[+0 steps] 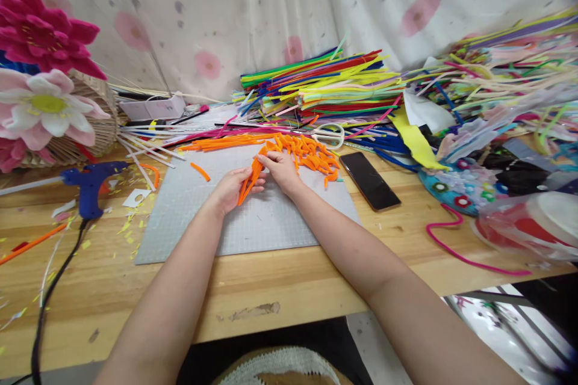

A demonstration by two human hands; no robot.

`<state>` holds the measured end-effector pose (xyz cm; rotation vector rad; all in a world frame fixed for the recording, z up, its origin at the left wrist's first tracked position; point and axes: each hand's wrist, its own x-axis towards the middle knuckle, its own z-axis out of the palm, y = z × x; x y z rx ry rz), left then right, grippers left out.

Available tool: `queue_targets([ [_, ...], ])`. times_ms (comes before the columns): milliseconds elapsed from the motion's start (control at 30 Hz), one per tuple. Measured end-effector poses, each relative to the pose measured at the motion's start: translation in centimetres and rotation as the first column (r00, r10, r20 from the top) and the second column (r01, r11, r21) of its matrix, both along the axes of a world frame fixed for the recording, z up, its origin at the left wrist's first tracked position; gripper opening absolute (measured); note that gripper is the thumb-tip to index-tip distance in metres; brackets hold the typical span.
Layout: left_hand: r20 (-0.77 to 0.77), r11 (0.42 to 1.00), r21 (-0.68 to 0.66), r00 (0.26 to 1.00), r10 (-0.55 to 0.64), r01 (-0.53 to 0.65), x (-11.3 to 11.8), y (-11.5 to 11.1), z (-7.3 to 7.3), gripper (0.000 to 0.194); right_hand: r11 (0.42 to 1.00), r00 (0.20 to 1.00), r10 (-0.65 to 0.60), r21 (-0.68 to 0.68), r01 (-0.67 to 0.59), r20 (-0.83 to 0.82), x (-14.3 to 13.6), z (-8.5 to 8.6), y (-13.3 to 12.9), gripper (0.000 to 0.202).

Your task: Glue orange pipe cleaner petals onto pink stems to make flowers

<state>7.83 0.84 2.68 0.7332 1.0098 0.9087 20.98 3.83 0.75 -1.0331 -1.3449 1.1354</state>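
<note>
Above the grey cutting mat (189, 222), both hands are closed on a bundle of folded orange pipe cleaners (246, 187). My left hand (229, 190) wraps the lower part from the left, and the loose ends point down toward me. At the upper end, my right hand (280, 171) pinches the bundle between thumb and fingers. Just behind my right hand lies a heap of bent orange pipe cleaner pieces (313, 153). Straight orange pipe cleaners (221, 143) lie along the mat's far edge, and one short orange piece (200, 171) rests apart on the left.
A blue glue gun (90, 189) with a black cord stands left. Right of the mat is a black phone (370, 180); white-handled scissors (329, 135) lie behind. Coloured pipe cleaner bundles (334, 84) line the back. Fuzzy flowers (47, 102) fill the left, a plastic-wrapped tub (533, 225) the right.
</note>
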Motion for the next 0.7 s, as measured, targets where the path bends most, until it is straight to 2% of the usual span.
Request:
queue_targets([
  [167, -0.044, 1.0, 0.009, 0.999, 0.004, -0.004, 0.6, -0.2, -0.2, 0.012, 0.995, 0.995, -0.099, 0.03, 0.099, 0.01, -0.4, -0.3, 0.0, 0.032],
  [267, -0.073, 0.997, 0.076, 0.997, 0.017, -0.011, 0.8, -0.5, -0.4, 0.012, 0.996, 0.995, -0.088, 0.0, 0.088, -0.052, -0.3, -0.2, -0.1, 0.029],
  [367, -0.043, 0.983, 0.18, 0.998, 0.043, -0.035, 0.7, -0.7, -0.7, 0.016, 0.995, 0.987, 0.054, -0.078, -0.066, -0.148, -0.1, 0.2, -0.3, 0.029],
  [467, -0.018, 0.96, 0.259, 0.993, 0.116, -0.107, 0.6, -0.6, -1.2, 0.022, 0.943, 0.948, 0.279, -0.145, -0.301, -0.152, 0.2, 0.5, -0.5, 0.034],
  [533, -0.028, 0.949, 0.282, 0.988, 0.154, -0.14, 0.6, -0.4, -1.5, 0.024, 0.915, 0.926, 0.357, -0.154, -0.372, -0.12, 0.3, 0.6, -0.5, 0.034],
  [600, -0.055, 0.95, 0.281, 0.986, 0.156, -0.134, 0.7, -0.2, -1.7, 0.026, 0.936, 0.941, 0.327, -0.112, -0.335, -0.086, 0.3, 0.4, -0.4, 0.033],
  [700, -0.065, 0.962, 0.259, 0.993, 0.103, -0.083, 0.8, 0.1, -1.8, 0.025, 0.985, 0.985, 0.17, -0.016, -0.17, -0.022, 0.2, 0.0, 0.0, 0.033],
])
